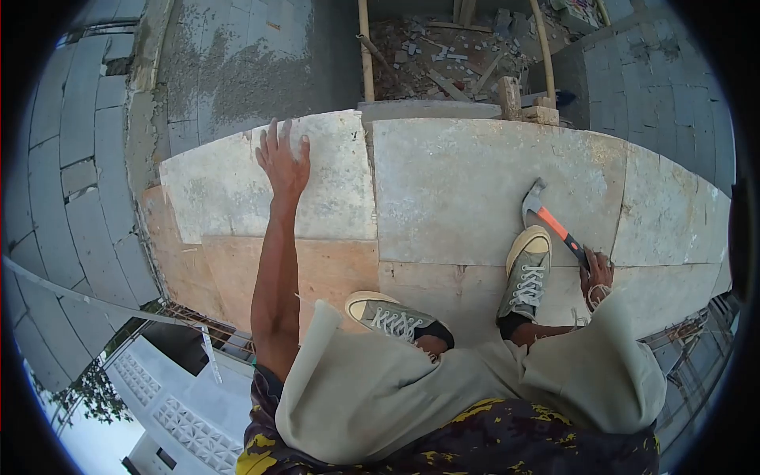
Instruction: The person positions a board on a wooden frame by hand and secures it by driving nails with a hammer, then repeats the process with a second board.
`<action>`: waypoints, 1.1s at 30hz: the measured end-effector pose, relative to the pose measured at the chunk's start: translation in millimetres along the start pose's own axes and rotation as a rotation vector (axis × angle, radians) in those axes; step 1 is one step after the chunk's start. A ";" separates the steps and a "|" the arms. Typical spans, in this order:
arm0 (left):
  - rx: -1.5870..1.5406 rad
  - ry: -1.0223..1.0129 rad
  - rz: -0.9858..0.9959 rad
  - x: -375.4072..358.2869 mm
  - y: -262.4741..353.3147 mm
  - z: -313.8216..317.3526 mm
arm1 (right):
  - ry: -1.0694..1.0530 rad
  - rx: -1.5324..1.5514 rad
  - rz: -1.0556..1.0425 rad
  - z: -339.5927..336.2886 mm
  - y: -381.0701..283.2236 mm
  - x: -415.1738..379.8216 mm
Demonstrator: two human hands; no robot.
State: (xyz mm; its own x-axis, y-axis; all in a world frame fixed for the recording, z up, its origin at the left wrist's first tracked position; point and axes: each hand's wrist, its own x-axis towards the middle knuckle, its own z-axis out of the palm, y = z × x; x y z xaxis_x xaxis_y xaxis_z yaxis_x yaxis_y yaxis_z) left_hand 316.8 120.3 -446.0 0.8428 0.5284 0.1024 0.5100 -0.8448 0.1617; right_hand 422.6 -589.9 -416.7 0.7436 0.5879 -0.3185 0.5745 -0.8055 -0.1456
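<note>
My left hand (285, 165) is stretched forward, fingers spread, palm down over a pale, worn panel (332, 194) near its far edge. Low on the right, my right hand (598, 279) is wrapped round the black grip end of a claw hammer (556, 226). The hammer has an orange and black handle, and its steel head points away from me over a grey panel (451, 190). Just left of the hammer is my right shoe (529, 273), a green canvas one with a cream toe. My left shoe (396, 315) is turned sideways on the boards.
Beyond the panels' far edge lies a lower floor strewn with rubble (443, 59). Wooden posts (366, 55) and a short upright wood block (510, 98) stand along that edge. Block walls (79, 174) rise at both sides. A brownish board (293, 273) adjoins the pale panel.
</note>
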 end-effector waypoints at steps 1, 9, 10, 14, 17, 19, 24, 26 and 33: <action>-0.053 -0.051 0.096 25.4 16.1 0.3 | -0.017 0.010 0.035 -6.9 -10.8 7.6; 0.052 -0.465 0.083 79.7 57.3 48.9 | 0.187 0.230 0.113 -21.2 -47.5 65.1; 0.031 -0.448 0.107 79.3 54.7 50.7 | 0.188 0.252 0.094 -18.2 -48.0 68.9; 0.034 -0.409 0.117 78.2 57.6 51.1 | 0.201 0.194 0.094 8.7 -37.7 66.2; 0.053 -0.339 0.082 72.6 63.0 54.8 | 0.307 0.180 0.101 17.2 -37.7 68.4; 0.036 -0.246 0.122 70.1 63.8 54.2 | 0.301 0.176 0.106 23.2 -35.7 67.5; -0.016 -0.154 0.142 66.8 60.2 55.0 | 0.307 0.152 0.148 29.4 -34.0 66.6; 0.039 -0.163 0.143 66.9 65.0 55.4 | 0.327 0.131 0.102 22.0 -39.0 70.3; 0.037 -0.158 0.094 65.5 64.1 63.3 | 0.306 0.104 0.147 20.8 -44.0 71.7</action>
State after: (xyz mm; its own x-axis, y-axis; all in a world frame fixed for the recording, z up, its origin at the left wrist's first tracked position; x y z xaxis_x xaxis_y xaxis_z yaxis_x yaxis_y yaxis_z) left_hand 415.6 95.5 -491.0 0.9022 0.4295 -0.0401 0.4311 -0.8940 0.1220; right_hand 443.5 -513.9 -452.6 0.8929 0.4474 -0.0505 0.4272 -0.8772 -0.2190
